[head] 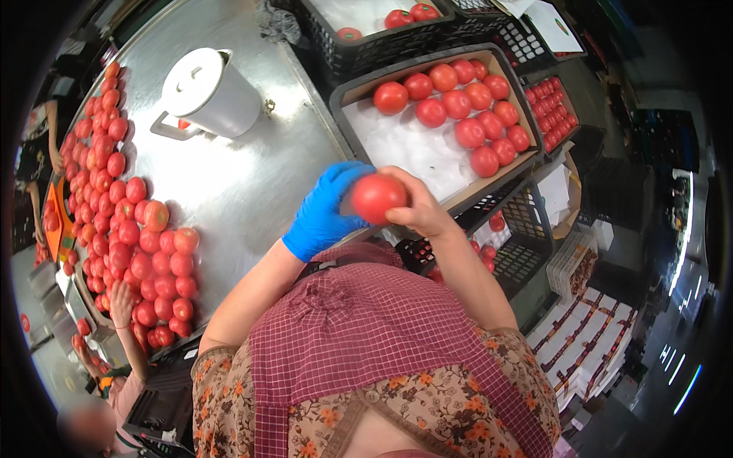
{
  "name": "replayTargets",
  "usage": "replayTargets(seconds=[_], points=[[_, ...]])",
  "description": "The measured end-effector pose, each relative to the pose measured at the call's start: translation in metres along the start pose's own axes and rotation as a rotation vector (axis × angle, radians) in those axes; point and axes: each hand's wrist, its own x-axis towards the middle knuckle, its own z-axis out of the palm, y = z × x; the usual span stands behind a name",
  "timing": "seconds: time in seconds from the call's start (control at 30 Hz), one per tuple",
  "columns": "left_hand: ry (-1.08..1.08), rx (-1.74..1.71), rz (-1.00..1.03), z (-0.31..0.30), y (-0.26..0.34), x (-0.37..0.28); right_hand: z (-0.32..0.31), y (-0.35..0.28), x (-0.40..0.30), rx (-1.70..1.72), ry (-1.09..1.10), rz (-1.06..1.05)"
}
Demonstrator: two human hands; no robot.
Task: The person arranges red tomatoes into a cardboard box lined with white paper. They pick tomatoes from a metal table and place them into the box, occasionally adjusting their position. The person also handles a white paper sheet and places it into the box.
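Both my hands hold one red tomato (378,198) in front of my apron. My left hand (323,206), in a blue glove, grips its left side. Bare fingers of my right hand (421,203) close on its right side. Just beyond my right hand is a black crate (339,106) lined with cardboard and white paper (395,146). Rows of tomatoes (456,104) fill its far and right parts, while bare paper shows nearer to me. To my left, a big heap of tomatoes (129,232) lies on the steel table (240,189).
A white lidded pitcher (226,100) stands on the table. Behind the crate is another black crate (355,57) with a few tomatoes. Below right sits a lower black crate (518,257). A co-worker's hand (121,303) touches the heap; another person's arm (54,137) is beyond it.
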Motion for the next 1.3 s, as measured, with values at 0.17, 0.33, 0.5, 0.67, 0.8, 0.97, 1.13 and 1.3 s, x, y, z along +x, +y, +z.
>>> replayTargets(seconds=[0.17, 0.33, 0.5, 0.67, 0.8, 0.97, 1.13, 1.3], points=[[-0.058, 0.293, 0.089, -0.002, -0.009, 0.063, -0.109, -0.037, -0.117, -0.227, 0.015, 0.306], [-0.004, 0.743, 0.187, 0.016, -0.021, 0.152, -0.137, -0.038, -0.174, -0.931, 0.383, 0.491], [-0.050, 0.890, -0.066, 0.054, -0.038, 0.196, -0.130, -0.004, -0.052, -0.765, 0.566, -0.067], [-0.042, 0.958, -0.048, 0.068, -0.040, 0.198, -0.131, 0.006, 0.056, -1.218, 0.700, -0.209], [-0.011, 0.863, -0.052, 0.069, -0.055, 0.197, -0.125, 0.015, 0.083, -1.422, 0.727, -0.031], [0.046, 0.237, -0.180, 0.051, -0.045, 0.191, -0.131, 0.019, 0.079, -1.161, 0.786, -0.180], [-0.005, -0.800, -0.420, 0.018, -0.016, 0.142, -0.101, 0.012, 0.046, -0.012, 0.580, -0.100], [-0.048, -1.232, -0.603, 0.011, -0.022, 0.095, -0.058, 0.019, 0.027, 0.297, 0.443, -0.014]])
